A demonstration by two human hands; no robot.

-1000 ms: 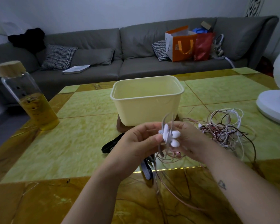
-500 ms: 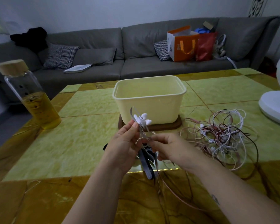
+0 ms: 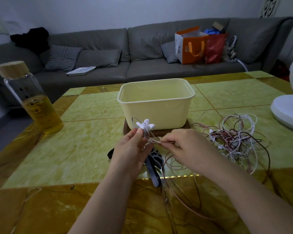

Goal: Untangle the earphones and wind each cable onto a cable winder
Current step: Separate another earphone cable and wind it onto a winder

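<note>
Earphones (image 3: 146,126) stay in left hand (image 3: 130,152); right hand (image 3: 189,147) pinches cable (image 3: 153,141), shifted rightward.

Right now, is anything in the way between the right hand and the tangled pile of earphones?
Nothing visible is. The pile lies on the table right beside the right hand, which pinches a pink cable; the left hand holds the white earbuds.

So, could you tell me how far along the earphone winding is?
Done: nothing; the cream plastic tub shows no wound sets. In hand: the left hand grips the white earbuds, the right hand pinches their pale pink cable. Left: the tangled heap of white, pink and dark cables, plus dark winders lying unused.
</note>
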